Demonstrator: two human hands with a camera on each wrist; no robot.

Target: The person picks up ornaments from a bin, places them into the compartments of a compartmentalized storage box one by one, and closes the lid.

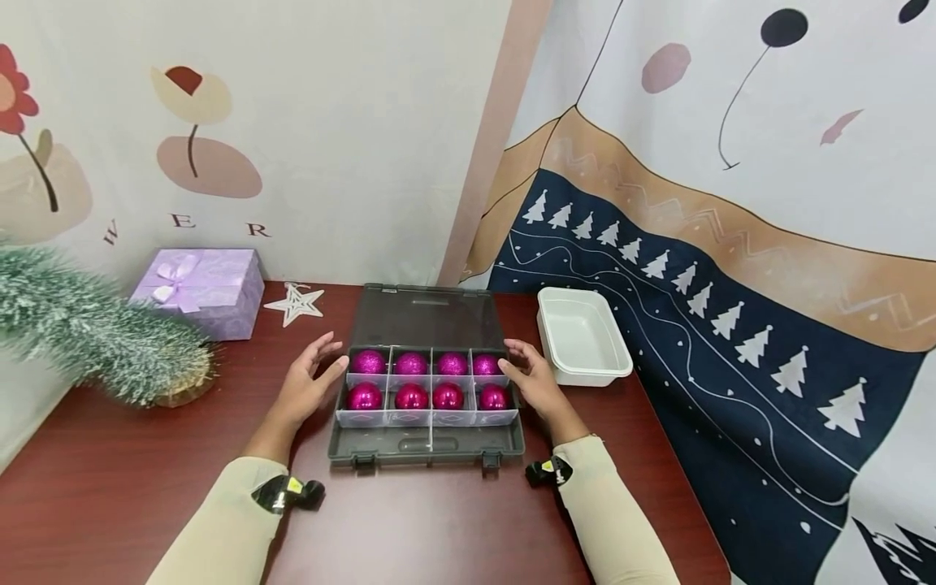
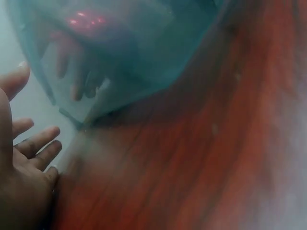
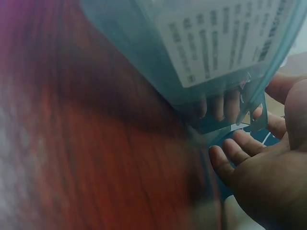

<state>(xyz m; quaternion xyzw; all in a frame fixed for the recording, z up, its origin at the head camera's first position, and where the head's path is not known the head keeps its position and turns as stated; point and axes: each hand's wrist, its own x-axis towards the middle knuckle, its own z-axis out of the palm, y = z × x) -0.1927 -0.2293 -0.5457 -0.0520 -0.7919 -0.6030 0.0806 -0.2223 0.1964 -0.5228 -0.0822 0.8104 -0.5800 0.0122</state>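
A grey see-through plastic case [image 1: 427, 445] lies with its lid [image 1: 427, 318] folded back on a dark red wooden table. Several shiny magenta ornament balls [image 1: 412, 396] fill two rows of compartments, the back row glittery and the front row smooth. My left hand [image 1: 309, 386] is beside the case's left wall, thumb and fingers spread and holding nothing. On the opposite side, my right hand [image 1: 536, 386] has its thumb tip at the rim. Its loosely bent fingers [image 3: 244, 148] show past the case's corner, beside a white printed label [image 3: 223, 43] on the side wall.
A white plastic tub [image 1: 585, 333] stands right of the case. Behind on the left are a white star ornament [image 1: 296, 304] and a lilac gift box [image 1: 212, 292] with a bow. A frosted miniature tree [image 1: 110, 325] leans in from the left. Printed curtains hang behind the table.
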